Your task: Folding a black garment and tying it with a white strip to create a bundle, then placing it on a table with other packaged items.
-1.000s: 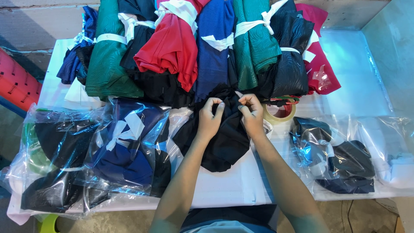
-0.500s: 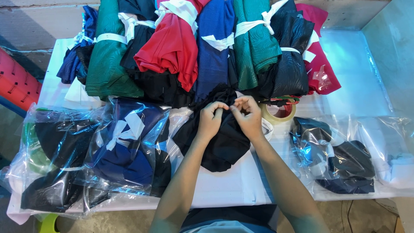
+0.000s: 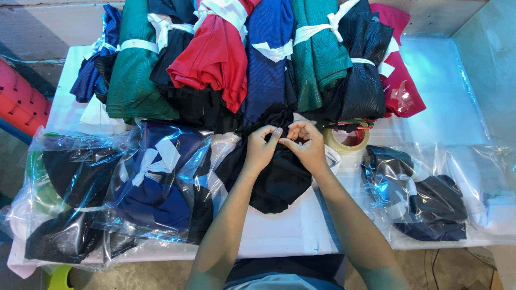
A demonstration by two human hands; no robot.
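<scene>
Pinching the top edge of a black garment, the left hand and the right hand meet fingertip to fingertip over the middle of the white table. Both hands are closed on the dark cloth: the left has its fingers curled around a fold, the right has thumb and forefinger nipped on the same bunched edge, and the two hands touch each other there. The black garment lies crumpled on the table directly under the hands, its lower part spreading toward the person.

Just right of the black garment sits a roll of clear tape, close to the right wrist. Behind the garment, at the far side of the table, lies a row of rolled bundles tied with white strips: a red bundle, a blue bundle, a green bundle and a darker teal bundle, with a black one beside it. Left of the garment lie clear plastic bags holding navy and black clothes, one overlapping the next. Right of the garment, beyond the tape, another clear bag holds dark folded cloth.
</scene>
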